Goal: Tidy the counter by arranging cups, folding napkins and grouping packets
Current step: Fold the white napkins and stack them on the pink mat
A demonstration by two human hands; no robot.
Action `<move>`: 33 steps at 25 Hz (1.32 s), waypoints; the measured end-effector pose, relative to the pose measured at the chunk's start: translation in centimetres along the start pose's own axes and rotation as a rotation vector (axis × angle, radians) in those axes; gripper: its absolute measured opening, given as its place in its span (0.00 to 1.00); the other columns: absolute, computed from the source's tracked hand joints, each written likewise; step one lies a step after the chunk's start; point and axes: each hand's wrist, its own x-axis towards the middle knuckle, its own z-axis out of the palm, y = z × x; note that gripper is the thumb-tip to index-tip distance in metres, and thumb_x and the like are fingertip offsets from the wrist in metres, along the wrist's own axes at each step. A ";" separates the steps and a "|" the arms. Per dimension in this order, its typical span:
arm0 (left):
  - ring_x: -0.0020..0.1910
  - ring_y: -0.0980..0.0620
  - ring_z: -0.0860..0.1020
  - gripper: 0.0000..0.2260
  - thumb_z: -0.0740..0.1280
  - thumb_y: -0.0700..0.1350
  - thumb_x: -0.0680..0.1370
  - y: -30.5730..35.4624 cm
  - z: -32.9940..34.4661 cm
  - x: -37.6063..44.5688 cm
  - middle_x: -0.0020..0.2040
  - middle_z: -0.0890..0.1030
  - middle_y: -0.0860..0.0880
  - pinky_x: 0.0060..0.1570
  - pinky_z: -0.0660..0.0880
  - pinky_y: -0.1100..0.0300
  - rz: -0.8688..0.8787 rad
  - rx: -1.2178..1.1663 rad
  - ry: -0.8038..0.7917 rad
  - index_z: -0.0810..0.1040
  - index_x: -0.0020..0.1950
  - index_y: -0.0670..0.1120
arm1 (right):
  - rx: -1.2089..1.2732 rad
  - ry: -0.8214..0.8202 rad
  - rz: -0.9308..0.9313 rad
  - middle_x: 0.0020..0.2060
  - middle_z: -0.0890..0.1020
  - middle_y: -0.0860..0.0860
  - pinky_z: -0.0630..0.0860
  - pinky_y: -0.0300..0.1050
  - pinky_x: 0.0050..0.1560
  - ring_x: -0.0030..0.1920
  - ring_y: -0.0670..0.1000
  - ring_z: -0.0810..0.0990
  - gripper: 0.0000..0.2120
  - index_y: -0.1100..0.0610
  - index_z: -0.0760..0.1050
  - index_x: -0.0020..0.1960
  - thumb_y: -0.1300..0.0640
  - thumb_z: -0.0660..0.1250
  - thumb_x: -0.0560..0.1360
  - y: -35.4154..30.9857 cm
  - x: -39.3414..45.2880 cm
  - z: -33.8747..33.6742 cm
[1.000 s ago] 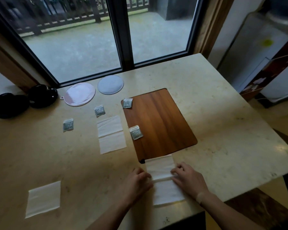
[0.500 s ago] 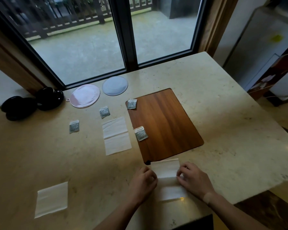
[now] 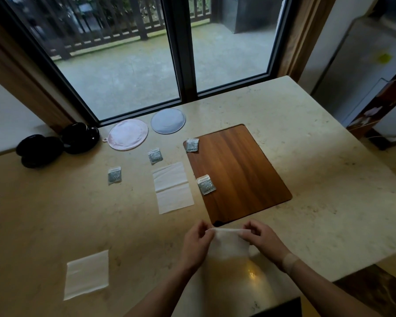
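Napkin [image 3: 229, 244], packet [image 3: 206, 184] lettering unreadable

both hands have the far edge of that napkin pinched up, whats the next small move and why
Probably bring that lifted edge toward the near edge and lay it down to finish the fold. The left hand and right hand each pinch a far corner of the napkin, raised off the counter while its near part seems to lie flat.
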 end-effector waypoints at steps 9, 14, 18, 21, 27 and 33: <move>0.50 0.52 0.80 0.09 0.64 0.51 0.80 -2.2 -7.0 -3.1 0.53 0.80 0.48 0.37 0.75 0.65 -0.239 -0.240 0.000 0.75 0.56 0.47 | 0.075 -0.024 0.112 0.49 0.83 0.49 0.83 0.46 0.45 0.47 0.49 0.83 0.10 0.51 0.78 0.56 0.58 0.70 0.75 -2.3 -0.4 8.4; 0.47 0.52 0.82 0.12 0.67 0.48 0.78 -5.3 -12.1 -5.8 0.54 0.82 0.47 0.34 0.75 0.67 -0.317 -0.308 -0.008 0.77 0.60 0.45 | 0.012 -0.039 0.102 0.50 0.83 0.50 0.81 0.46 0.44 0.49 0.50 0.82 0.11 0.53 0.77 0.58 0.58 0.68 0.76 -4.6 -0.4 13.3; 0.43 0.57 0.82 0.07 0.68 0.49 0.77 -8.0 -15.8 -7.5 0.48 0.84 0.50 0.35 0.75 0.68 -0.325 -0.234 0.064 0.81 0.52 0.48 | -0.093 -0.071 0.080 0.49 0.82 0.51 0.81 0.52 0.47 0.49 0.52 0.81 0.09 0.50 0.76 0.55 0.57 0.69 0.75 -5.9 -0.6 17.6; 0.38 0.61 0.81 0.06 0.69 0.49 0.77 -9.8 -18.3 -8.5 0.43 0.84 0.52 0.33 0.74 0.70 -0.297 -0.197 0.134 0.83 0.48 0.49 | -0.126 -0.076 0.089 0.49 0.82 0.51 0.82 0.55 0.49 0.49 0.52 0.81 0.12 0.53 0.76 0.57 0.57 0.70 0.74 -6.5 -0.6 20.8; 0.40 0.59 0.81 0.06 0.68 0.49 0.77 -12.5 -23.3 -10.4 0.42 0.84 0.53 0.35 0.75 0.67 -0.287 -0.170 0.202 0.82 0.45 0.50 | -0.088 -0.156 0.112 0.51 0.81 0.51 0.82 0.47 0.47 0.50 0.51 0.81 0.15 0.54 0.74 0.59 0.57 0.71 0.74 -7.7 0.2 26.3; 0.44 0.57 0.81 0.05 0.68 0.50 0.77 -13.9 -26.8 -11.5 0.46 0.83 0.54 0.37 0.76 0.67 -0.285 -0.174 0.259 0.81 0.48 0.51 | -0.098 -0.171 0.118 0.47 0.83 0.50 0.82 0.46 0.44 0.47 0.50 0.82 0.14 0.53 0.77 0.57 0.58 0.72 0.72 -7.8 2.2 30.6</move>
